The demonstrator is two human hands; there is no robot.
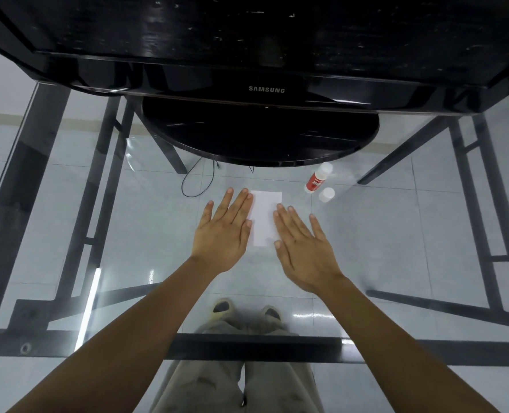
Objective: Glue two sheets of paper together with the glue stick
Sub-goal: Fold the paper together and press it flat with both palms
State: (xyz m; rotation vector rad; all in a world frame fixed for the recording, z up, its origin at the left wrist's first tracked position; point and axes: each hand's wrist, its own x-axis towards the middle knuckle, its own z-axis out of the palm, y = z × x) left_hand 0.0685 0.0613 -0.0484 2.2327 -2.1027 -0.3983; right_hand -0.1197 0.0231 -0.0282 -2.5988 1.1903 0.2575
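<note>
A small white sheet of paper (264, 217) lies flat on the glass table, its long side running away from me. My left hand (225, 231) rests flat and open over its left edge, fingers spread. My right hand (302, 242) lies flat and open over its right edge. Whether one sheet or two stacked sheets lie there, I cannot tell. A red-and-white glue stick (316, 179) lies on its side to the far right of the paper, uncapped, with its white cap (326, 194) standing just beside it.
A black Samsung monitor (266, 89) with a round black base (259, 138) stands just beyond the paper. The table is clear glass (98, 204) on a black metal frame (247, 348); a thin black cable (198, 180) shows left of the paper.
</note>
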